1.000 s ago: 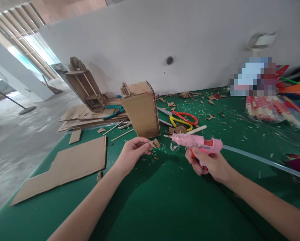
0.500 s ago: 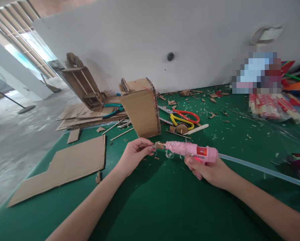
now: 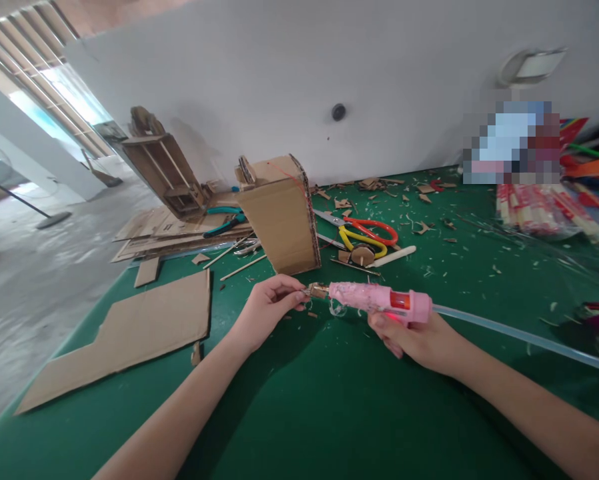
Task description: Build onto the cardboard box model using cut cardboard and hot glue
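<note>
Your left hand (image 3: 267, 310) pinches a scrap (image 3: 314, 291) at frame centre, just above the table (image 3: 329, 400). Your right hand (image 3: 419, 337) is wrapped around the glue gun (image 3: 379, 301), nozzle touching the scrap. Squeeze gently, with your fingertips clear of the nozzle.

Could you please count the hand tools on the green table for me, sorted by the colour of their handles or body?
Pink glue gun, in the right hand, nozzle at the cardboard piece the left hand pinches: 1
Red-handled scissors: 1
Yellow-handled scissors: 1
Teal-handled pliers: 1
Total: 4
</note>
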Action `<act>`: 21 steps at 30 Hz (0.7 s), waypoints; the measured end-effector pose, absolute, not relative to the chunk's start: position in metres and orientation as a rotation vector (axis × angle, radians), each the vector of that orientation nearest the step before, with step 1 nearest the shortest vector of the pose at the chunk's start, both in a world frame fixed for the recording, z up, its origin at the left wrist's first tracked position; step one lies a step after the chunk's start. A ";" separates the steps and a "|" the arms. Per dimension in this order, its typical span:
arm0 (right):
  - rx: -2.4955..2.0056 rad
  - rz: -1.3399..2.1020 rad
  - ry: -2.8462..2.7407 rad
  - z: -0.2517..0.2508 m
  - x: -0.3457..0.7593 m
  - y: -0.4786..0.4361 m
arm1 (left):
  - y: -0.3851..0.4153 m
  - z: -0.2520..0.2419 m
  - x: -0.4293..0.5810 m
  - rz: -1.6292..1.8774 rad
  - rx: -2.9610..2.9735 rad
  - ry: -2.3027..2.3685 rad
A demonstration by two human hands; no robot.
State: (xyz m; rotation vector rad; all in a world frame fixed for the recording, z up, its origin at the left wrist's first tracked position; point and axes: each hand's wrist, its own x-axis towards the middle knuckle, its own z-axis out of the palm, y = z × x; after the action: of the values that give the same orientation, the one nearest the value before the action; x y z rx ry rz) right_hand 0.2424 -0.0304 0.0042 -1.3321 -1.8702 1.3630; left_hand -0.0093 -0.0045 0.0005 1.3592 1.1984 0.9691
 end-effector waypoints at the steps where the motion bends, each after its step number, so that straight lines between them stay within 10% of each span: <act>1: -1.332 1.368 -1.883 0.005 0.243 -0.031 | -0.004 0.000 -0.010 0.972 1.352 1.201; 21: -1.250 1.419 -1.809 -0.008 0.246 -0.029 | -0.006 0.001 -0.010 0.938 1.425 1.234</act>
State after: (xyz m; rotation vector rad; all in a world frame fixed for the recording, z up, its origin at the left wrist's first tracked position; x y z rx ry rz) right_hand 0.2462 -0.0294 -0.0078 -1.2504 -1.8090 1.4186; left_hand -0.0104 -0.0062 0.0008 1.4254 1.2342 0.9381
